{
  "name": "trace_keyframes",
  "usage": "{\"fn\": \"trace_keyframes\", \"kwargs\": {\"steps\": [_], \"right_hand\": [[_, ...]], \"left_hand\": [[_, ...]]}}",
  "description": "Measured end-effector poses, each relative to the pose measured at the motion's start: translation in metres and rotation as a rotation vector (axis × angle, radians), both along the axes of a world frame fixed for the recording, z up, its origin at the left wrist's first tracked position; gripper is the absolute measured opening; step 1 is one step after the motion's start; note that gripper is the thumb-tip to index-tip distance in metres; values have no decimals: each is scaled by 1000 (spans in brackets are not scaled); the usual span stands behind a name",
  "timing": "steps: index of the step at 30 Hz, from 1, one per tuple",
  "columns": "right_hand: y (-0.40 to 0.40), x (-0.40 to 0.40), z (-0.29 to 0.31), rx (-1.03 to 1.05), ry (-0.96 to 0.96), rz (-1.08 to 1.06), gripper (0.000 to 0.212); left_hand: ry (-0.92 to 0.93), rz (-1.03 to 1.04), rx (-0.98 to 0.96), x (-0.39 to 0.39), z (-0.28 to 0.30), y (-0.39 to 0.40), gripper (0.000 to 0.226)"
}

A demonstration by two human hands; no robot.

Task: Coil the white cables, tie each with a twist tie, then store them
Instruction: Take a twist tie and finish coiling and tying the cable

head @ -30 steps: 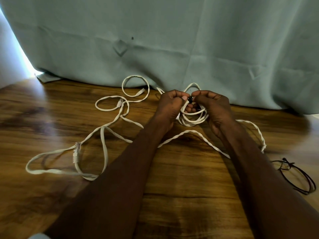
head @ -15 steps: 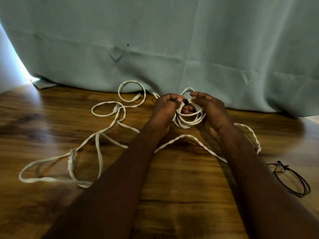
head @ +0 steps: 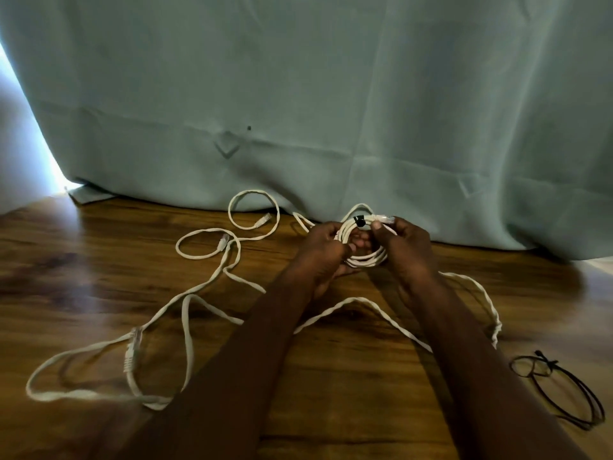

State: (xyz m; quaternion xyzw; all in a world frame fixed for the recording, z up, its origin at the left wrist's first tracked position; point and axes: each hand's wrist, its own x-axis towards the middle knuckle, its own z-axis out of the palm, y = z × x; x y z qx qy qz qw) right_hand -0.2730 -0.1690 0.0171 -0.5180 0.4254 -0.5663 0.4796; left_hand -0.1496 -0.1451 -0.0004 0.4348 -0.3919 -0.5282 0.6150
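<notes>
1. I see the coil [head: 363, 242], a small white bundle, raised just above the wood floor [head: 331, 376] in front of the teal curtain [head: 331, 94].
2. Left hand [head: 326, 255]: fingers curled round the coil's left side, gripping it.
3. Right hand [head: 403, 247]: thumb and fingers pinch the coil's upper right, beside its clear plug.
4. Tie [head: 360, 222]: a black band wrapped round the top of the coil, just left of the right thumb.
5. Loose cables [head: 185, 327]: white flat leads sprawl on the floor left of my arms; a twisted length runs under both forearms.
6. Black ties [head: 560, 390]: thin loops on the floor at far right, well apart from the coil.
</notes>
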Motion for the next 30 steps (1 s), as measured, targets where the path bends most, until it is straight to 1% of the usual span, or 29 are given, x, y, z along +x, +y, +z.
{"fn": "trace_keyframes", "kwargs": {"steps": [2,4,6,7,9,11,12,14,16,17,18,20,23,25,27,28,30], "right_hand": [[-2,-2,0,9,57,-24,20],[-4,-3,-2,25,97,-25,27],[-6,-2,-8,100,67,-6,30],[-6,1,-11,152,29,5,29],[-7,8,-13,231,-28,-4,19],[-6,12,-14,249,-45,-49,14],[-7,12,-15,252,-60,-66,14],[-6,12,-15,248,-104,-83,11],[-7,11,-18,210,-56,-107,13],[-11,11,-21,182,-8,-112,18],[-14,10,-24,159,25,-104,25],[-17,10,-27,139,49,-65,33],[-7,11,-17,138,23,-37,32],[-8,9,-14,150,-2,-24,27],[-7,4,-9,182,-32,-3,22],[-6,0,-7,207,-66,28,21],[-6,-7,-6,257,-140,117,28]], "left_hand": [[36,80,19,-1,0,-2,38],[132,128,44,2,0,-4,38],[250,160,58,7,-2,-7,41],[306,173,63,9,-3,-7,43],[395,193,75,10,-3,-6,48],[438,221,69,6,-3,-7,42],[413,247,63,3,-3,-8,32],[252,311,72,-4,-4,-8,12],[99,374,108,-9,-8,-10,12],[85,390,124,-10,-8,-9,9],[92,396,139,-10,-8,-7,14],[125,386,164,-6,-6,-5,33],[188,363,172,0,-1,0,46],[196,348,162,3,1,2,44],[207,330,163,4,3,4,36],[212,307,160,6,4,4,31],[207,278,148,9,7,6,26]]}}
